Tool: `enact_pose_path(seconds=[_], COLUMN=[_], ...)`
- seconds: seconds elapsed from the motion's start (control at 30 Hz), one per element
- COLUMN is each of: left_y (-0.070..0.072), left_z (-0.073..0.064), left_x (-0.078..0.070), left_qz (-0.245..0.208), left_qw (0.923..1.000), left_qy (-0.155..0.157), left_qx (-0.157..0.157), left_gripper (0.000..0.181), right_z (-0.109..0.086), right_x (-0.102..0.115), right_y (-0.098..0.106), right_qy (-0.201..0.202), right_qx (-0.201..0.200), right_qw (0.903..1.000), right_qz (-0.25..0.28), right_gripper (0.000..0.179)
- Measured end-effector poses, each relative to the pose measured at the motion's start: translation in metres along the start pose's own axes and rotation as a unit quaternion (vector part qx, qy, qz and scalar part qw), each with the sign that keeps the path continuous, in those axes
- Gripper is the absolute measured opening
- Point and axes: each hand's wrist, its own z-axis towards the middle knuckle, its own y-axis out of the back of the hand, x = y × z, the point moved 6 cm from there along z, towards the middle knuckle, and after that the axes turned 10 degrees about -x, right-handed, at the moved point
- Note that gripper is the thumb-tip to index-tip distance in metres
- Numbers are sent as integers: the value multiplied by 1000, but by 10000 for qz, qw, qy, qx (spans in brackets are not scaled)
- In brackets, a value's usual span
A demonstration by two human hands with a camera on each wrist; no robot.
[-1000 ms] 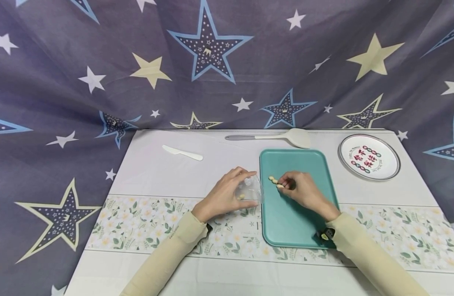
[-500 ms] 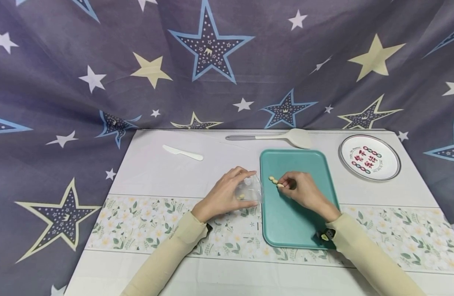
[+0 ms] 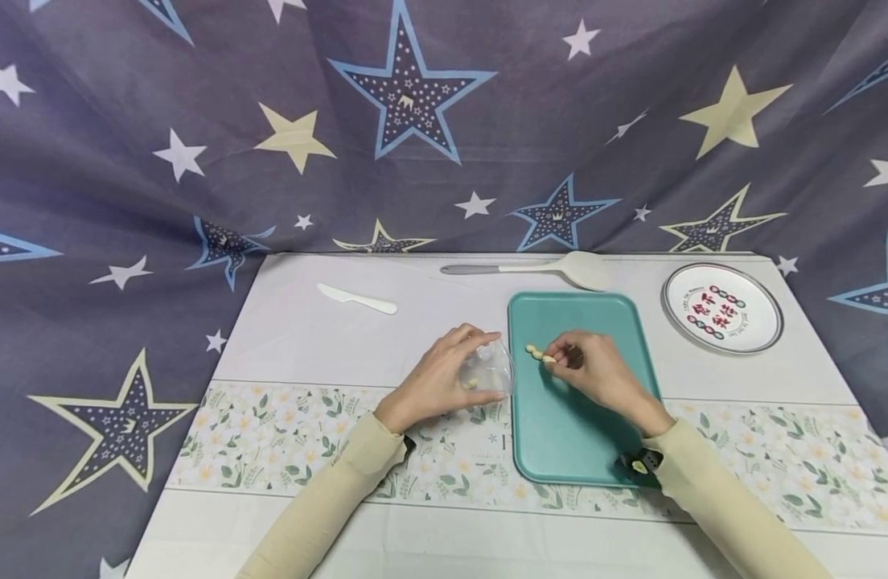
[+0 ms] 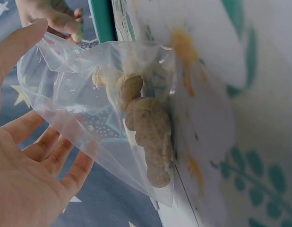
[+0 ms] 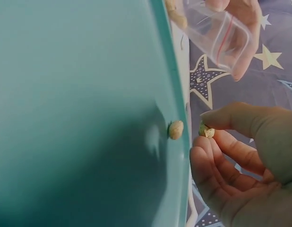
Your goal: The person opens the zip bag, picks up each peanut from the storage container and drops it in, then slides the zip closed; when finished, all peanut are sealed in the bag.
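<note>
Right hand (image 3: pixel 602 371) pinches a peanut (image 5: pixel 209 131) over the green tray (image 3: pixel 581 450); left hand (image 3: pixel 438 376) grips the plastic bag (image 3: pixel 493 370) beside it, mouth spread. I'd pinch lightly so nothing cracks, and brace the bag so nothing spills.

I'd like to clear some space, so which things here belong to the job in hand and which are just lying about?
Seemingly part of the job:
clear bag with peanuts inside, in the grip of the left hand
peanut pinched by the right hand
green tray, with another peanut lying on it

Seemingly just lying about:
white knife
spatula
plate with red characters
</note>
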Motion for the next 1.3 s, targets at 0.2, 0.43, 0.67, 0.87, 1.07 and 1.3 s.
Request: enact_pose_path(seconds=[0.2, 0.43, 0.67, 0.87, 1.07, 1.3], left_y=[0, 0, 0, -2, -3, -3], left_z=[1, 1, 1, 0, 1, 2], left_x=[-1, 0, -1, -1, -3, -5], left_qz=[-6, -27, -33, -33, 5, -61], left_qw=[10000, 10000, 9999, 10000, 9999, 9995], left_qy=[-7, -25, -50, -30, -91, -261], left_qx=[-20, -65, -99, -32, -58, -154], left_gripper=[91, 91, 91, 90, 89, 88], right_z=[-2, -1, 2, 3, 5, 7], right_x=[10, 23, 34, 41, 46, 49], right_y=[3, 0, -5, -10, -15, -21], right_qy=[88, 174, 239, 306, 405, 437], right_qx=[-40, 45, 44, -43, 31, 193], right_qw=[9999, 9994, 9987, 9984, 9973, 9966], right_qz=[75, 282, 438, 476, 619, 671], right_gripper=[12, 14, 14, 11, 10, 12])
